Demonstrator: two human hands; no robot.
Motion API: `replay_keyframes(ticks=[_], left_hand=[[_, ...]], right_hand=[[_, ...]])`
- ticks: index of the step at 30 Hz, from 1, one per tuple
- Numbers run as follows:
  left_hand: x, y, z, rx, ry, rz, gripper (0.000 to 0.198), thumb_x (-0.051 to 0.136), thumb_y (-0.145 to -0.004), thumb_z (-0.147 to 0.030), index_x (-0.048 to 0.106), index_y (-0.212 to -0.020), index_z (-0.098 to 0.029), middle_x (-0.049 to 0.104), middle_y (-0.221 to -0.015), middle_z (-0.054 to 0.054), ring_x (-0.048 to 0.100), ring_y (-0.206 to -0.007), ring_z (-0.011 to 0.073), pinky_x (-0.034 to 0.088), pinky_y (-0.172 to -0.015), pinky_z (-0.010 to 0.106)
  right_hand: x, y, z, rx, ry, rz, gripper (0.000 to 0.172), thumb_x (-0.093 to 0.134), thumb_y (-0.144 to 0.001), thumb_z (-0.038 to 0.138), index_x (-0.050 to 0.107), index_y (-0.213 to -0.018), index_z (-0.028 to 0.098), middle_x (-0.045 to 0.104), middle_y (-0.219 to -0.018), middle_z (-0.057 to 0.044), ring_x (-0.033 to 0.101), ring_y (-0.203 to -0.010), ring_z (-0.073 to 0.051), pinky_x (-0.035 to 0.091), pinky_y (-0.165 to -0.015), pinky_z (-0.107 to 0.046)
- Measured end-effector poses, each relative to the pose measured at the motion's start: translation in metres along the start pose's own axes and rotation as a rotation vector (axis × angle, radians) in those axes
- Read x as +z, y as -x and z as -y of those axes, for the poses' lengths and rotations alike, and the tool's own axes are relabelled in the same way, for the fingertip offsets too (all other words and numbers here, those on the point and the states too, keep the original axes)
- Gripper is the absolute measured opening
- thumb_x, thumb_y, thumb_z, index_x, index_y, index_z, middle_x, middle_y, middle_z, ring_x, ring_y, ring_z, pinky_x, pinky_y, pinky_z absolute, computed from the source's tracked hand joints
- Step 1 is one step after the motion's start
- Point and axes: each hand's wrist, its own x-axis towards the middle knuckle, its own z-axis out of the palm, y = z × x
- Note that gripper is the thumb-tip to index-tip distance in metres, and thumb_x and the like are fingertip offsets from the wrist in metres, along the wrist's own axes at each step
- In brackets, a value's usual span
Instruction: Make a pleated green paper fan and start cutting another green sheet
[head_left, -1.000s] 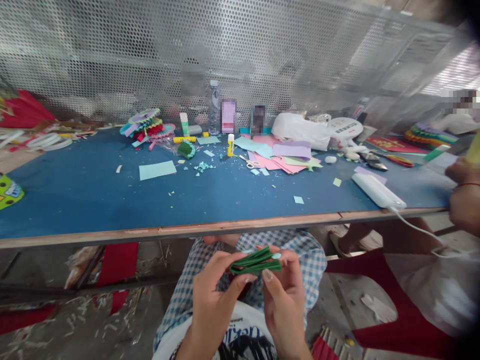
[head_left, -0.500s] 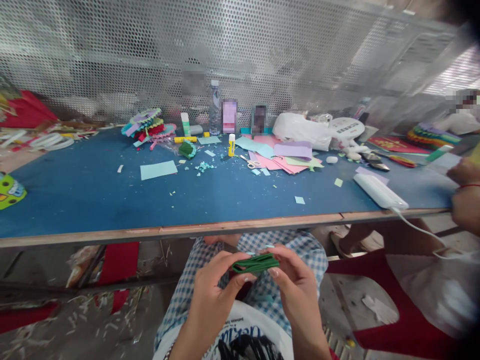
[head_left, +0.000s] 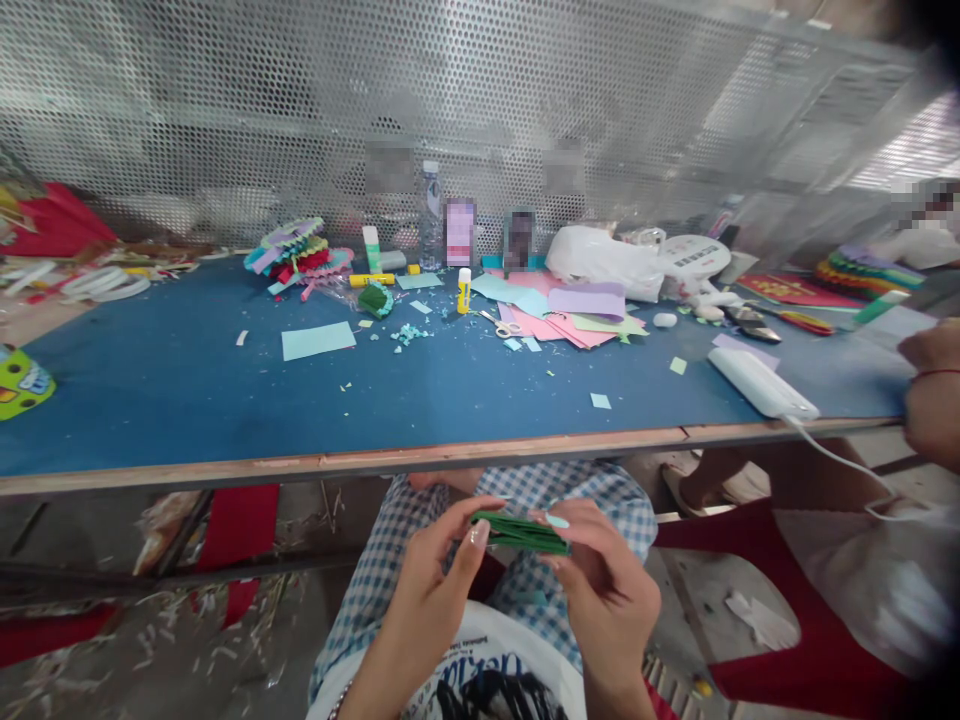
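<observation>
A folded strip of green paper (head_left: 521, 532) is held flat over the person's lap, below the edge of the blue table (head_left: 187, 390). The left hand (head_left: 435, 590) and right hand (head_left: 604, 585) each pinch one end between thumb and fingers, seemingly to keep its pleats pressed together. Scissors (head_left: 499, 324), a glue stick (head_left: 463, 289) and coloured paper sheets (head_left: 577, 315) lie well apart on the table

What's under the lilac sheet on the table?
Under the lilac sheet lie fanned pink sheets and a pale green one, on the blue table. How many sheets it covers, and anything else beneath, is hidden.
</observation>
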Motion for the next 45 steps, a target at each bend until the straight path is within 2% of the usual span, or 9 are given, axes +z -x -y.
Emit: replay_keyframes(ticks=[5,10,14,21,28,32,35,41,45], left_hand=[[-0.003,-0.003,-0.006,-0.071,0.250,0.106,0.045,0.048,-0.087,-0.047,0.060,-0.120,-0.018,0.068,-0.100,0.009,0.061,-0.090,0.0201,0.048,-0.083,0.031],[-0.002,-0.003,-0.002,-0.100,0.444,0.056,0.046,0.059,-0.081,-0.044,0.062,-0.119,-0.019,0.068,-0.102,0.008,0.060,-0.096,0.0216,0.047,-0.087,0.032],[-0.002,-0.003,0.001,-0.126,0.532,0.094,0.043,0.061,-0.080,-0.038,0.062,-0.119,-0.021,0.068,-0.106,0.007,0.062,-0.093,0.0202,0.047,-0.085,0.030],[-0.001,-0.003,-0.001,-0.158,0.519,0.038,0.037,0.060,-0.079,-0.033,0.064,-0.113,-0.019,0.068,-0.096,0.006,0.060,-0.086,0.0187,0.047,-0.079,0.028],[-0.002,-0.002,0.005,-0.174,0.568,0.028,0.037,0.053,-0.082,-0.031,0.062,-0.115,-0.018,0.066,-0.089,0.005,0.059,-0.085,0.0182,0.045,-0.077,0.026],[-0.002,-0.003,0.010,-0.171,0.569,0.008,0.036,0.050,-0.086,-0.036,0.063,-0.113,-0.018,0.066,-0.092,0.006,0.058,-0.086,0.0175,0.045,-0.077,0.024],[-0.002,-0.003,0.012,-0.148,0.559,0.000,0.033,0.056,-0.083,-0.036,0.064,-0.111,-0.019,0.066,-0.088,0.004,0.058,-0.080,0.0150,0.044,-0.073,0.022],[-0.002,-0.003,0.009,-0.125,0.598,0.075,0.030,0.064,-0.078,-0.032,0.065,-0.105,-0.019,0.067,-0.088,0.004,0.058,-0.077,0.0134,0.045,-0.072,0.021],[-0.001,-0.002,0.010,-0.150,0.610,-0.002,0.020,0.059,-0.079,-0.027,0.068,-0.096,-0.019,0.067,-0.088,0.002,0.058,-0.080,0.0122,0.044,-0.075,0.020]], right_hand=[[-0.002,0.000,0.000,-0.185,0.113,0.048,0.026,0.062,-0.078,0.013,0.064,-0.100,0.027,0.070,-0.088,-0.005,0.064,-0.083,-0.024,0.050,-0.073,-0.044],[-0.001,0.001,-0.002,-0.189,0.119,0.066,0.028,0.061,-0.079,0.012,0.062,-0.102,0.028,0.070,-0.091,-0.005,0.064,-0.086,-0.023,0.050,-0.076,-0.045],[0.001,0.001,-0.001,-0.169,0.093,0.059,0.028,0.061,-0.079,0.012,0.062,-0.103,0.027,0.070,-0.092,-0.005,0.064,-0.087,-0.023,0.049,-0.077,-0.045],[-0.001,-0.001,0.001,-0.258,0.124,0.172,0.038,0.061,-0.075,0.004,0.062,-0.106,0.026,0.070,-0.095,-0.006,0.063,-0.089,-0.022,0.050,-0.075,-0.043],[-0.003,-0.005,0.004,-0.350,0.179,0.326,0.042,0.061,-0.075,0.003,0.060,-0.110,0.026,0.069,-0.105,-0.005,0.060,-0.104,-0.024,0.052,-0.080,-0.043],[-0.001,-0.004,0.004,-0.348,0.151,0.332,0.039,0.059,-0.076,0.002,0.059,-0.109,0.024,0.069,-0.106,-0.006,0.059,-0.109,-0.024,0.052,-0.081,-0.043],[0.000,-0.003,0.003,-0.345,0.126,0.317,0.036,0.057,-0.078,0.003,0.059,-0.108,0.023,0.069,-0.104,-0.006,0.060,-0.109,-0.024,0.052,-0.082,-0.043],[-0.004,-0.003,0.004,-0.411,0.158,0.359,0.024,0.053,-0.084,0.009,0.060,-0.102,0.022,0.070,-0.105,-0.006,0.056,-0.117,-0.023,0.048,-0.094,-0.043],[-0.004,-0.005,0.008,-0.434,0.192,0.433,0.018,0.052,-0.087,0.013,0.059,-0.100,0.022,0.070,-0.106,-0.004,0.056,-0.116,-0.020,0.044,-0.100,-0.037]])
